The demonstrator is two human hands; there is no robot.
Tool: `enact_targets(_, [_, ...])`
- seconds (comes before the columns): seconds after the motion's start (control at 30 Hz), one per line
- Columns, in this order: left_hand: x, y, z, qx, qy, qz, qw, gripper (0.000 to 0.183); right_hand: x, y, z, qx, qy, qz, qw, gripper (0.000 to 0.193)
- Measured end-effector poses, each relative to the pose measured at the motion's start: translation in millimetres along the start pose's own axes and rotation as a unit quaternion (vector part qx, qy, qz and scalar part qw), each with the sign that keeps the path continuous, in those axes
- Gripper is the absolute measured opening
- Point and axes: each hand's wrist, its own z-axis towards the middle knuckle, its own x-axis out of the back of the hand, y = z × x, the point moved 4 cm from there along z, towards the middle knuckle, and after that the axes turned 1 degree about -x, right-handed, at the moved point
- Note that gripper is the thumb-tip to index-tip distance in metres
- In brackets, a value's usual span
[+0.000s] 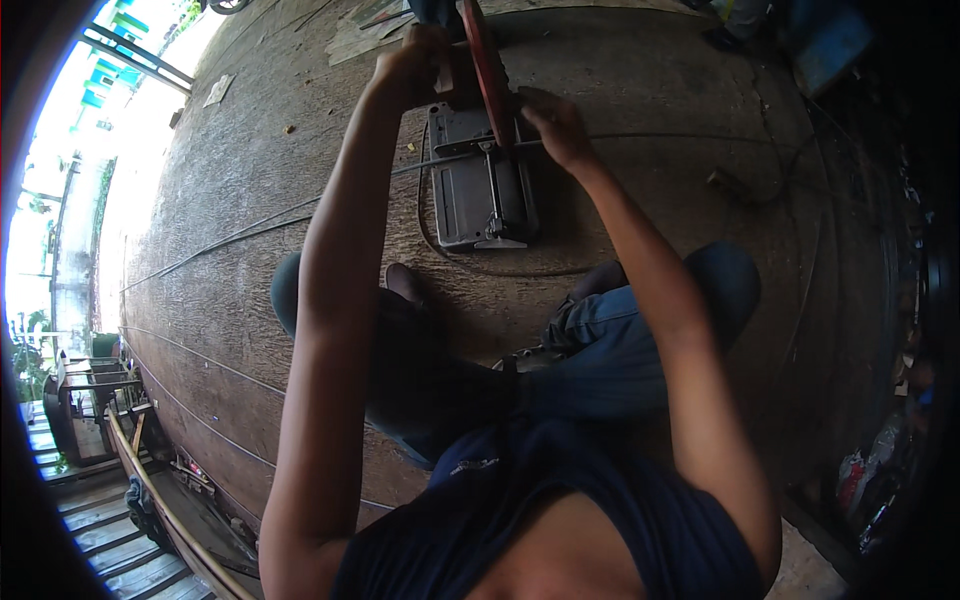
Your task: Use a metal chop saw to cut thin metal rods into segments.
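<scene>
A cut-off saw stands on the wooden floor beyond my bent legs, with a dark flat base (462, 212), a long red guard or arm (484, 70) and a vise screw (493, 190) along the base. Thin rods (250, 231) come in from the left and cross the base near the vise; one runs on to the right. My left hand (412, 68) is closed beside the saw's dark upper body, left of the red part; what it grips is hidden. Just right of the red part, my right hand (558, 128) has its fingers partly stretched, with nothing visible in them.
A dark cord (520, 272) loops round the near side of the base. A short block-like piece (733, 186) lies to the right. Another person's leg and foot (735, 30) show at the far right. Clutter (870, 470) lines the right edge; a bright opening is on the left.
</scene>
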Motion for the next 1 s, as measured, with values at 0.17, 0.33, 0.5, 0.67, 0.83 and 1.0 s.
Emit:
enact_targets(0.17, [3.2, 48.7, 28.7, -0.344, -0.36, 0.205, 0.843, 0.035, 40.9, -3.8, 21.0, -0.125, 0.108, 0.091, 0.982, 0.027])
enact_targets(0.33, [-18.1, 47.1, 1.2, -0.543, -0.18, 0.532, 0.624, 0.035, 56.7, -11.9, 20.2, -0.183, 0.137, 0.109, 0.967, 0.027])
enact_targets(0.5, [-57.7, 64.6, -74.3, -0.664, -0.241, 0.491, 0.51, 0.028, 41.5, 0.6, 17.5, -0.211, 0.042, 0.039, 0.976, 0.031])
enact_targets(0.67, [2.6, 46.1, -8.0, -0.15, -0.346, -0.021, 0.926, 0.041, -11.5, -32.3, 46.4, -0.143, 0.017, 0.134, 0.98, 0.028])
enact_targets(0.83, [-26.1, 50.1, -47.9, -0.612, -0.307, 0.342, 0.644, 0.046, 22.4, 5.9, 44.4, -0.193, 0.055, 0.144, 0.969, 0.026])
enact_targets(1.0, [-9.7, 40.9, -6.8, -0.293, -0.432, 0.069, 0.85, 0.049, 38.6, 5.4, 33.4, -0.261, 0.077, 0.14, 0.952, 0.026])
